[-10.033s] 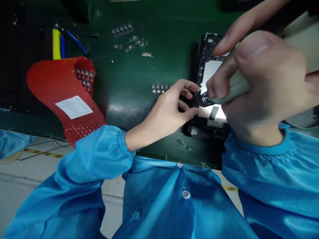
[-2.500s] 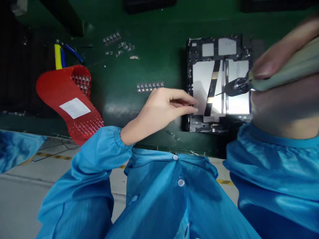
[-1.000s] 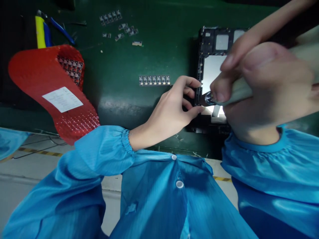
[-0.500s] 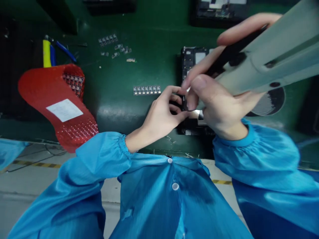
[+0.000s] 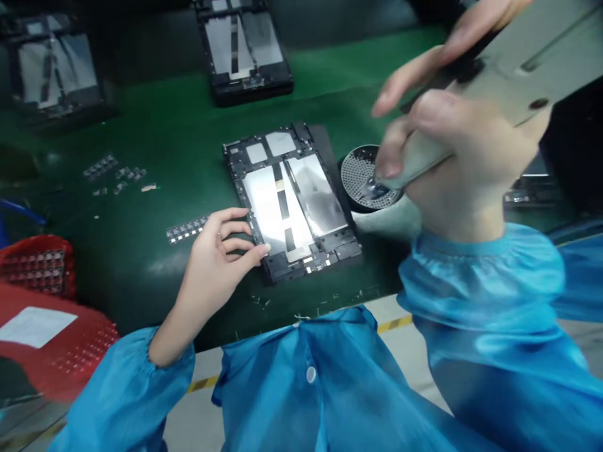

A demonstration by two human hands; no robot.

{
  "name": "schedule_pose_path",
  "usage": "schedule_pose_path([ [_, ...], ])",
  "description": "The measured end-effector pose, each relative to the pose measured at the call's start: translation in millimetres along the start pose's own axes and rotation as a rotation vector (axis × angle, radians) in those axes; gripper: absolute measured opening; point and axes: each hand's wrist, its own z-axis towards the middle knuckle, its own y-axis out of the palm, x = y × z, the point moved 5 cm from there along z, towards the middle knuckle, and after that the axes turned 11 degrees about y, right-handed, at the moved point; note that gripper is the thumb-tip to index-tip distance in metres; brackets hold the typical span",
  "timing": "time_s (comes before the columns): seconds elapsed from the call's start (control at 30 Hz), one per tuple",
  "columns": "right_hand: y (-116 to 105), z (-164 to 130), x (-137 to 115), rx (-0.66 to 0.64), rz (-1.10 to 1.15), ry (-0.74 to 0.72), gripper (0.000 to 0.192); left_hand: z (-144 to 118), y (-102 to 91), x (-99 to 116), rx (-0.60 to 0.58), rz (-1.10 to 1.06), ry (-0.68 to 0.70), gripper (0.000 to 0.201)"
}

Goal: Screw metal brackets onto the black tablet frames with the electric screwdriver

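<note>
A green bench (image 5: 179,125) carries an opened tablet (image 5: 292,201) near the middle, a round dish (image 5: 362,182) just right of it, a parts strip (image 5: 186,229) left, and two more tablets (image 5: 245,47) far.

Bare green counter (image 5: 155,125) lay open left of the tablet frame (image 5: 289,201). A component strip (image 5: 186,229) and the round screw dish (image 5: 365,176) flanked it closely.

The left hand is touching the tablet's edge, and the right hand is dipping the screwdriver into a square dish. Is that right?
Not quite. The head view shows the dish is round, not square. The rest holds: the left hand touches the tablet's edge, and the right hand holds the screwdriver tip at the dish.
</note>
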Motion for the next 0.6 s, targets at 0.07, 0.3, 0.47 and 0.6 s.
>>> schedule_pose_path([
  [0.07,-10.9,-0.3,4.2,0.012,-0.001,0.029,0.078,3.6,-2.0,6.2,-0.006,0.050,-0.023,0.073],
  [0.3,-26.4,-4.4,20.4,0.028,0.026,0.087,0.076,26.3,-13.6,23.2,-0.194,0.264,-0.085,0.092],
  [0.47,-30.6,-8.1,29.2,0.033,0.047,0.119,0.076,32.3,-16.4,20.9,-0.232,0.249,-0.072,0.087],
  [0.6,-22.9,-11.7,32.0,0.019,0.052,0.132,0.077,32.1,-15.6,17.2,-0.210,0.214,-0.071,0.087],
])
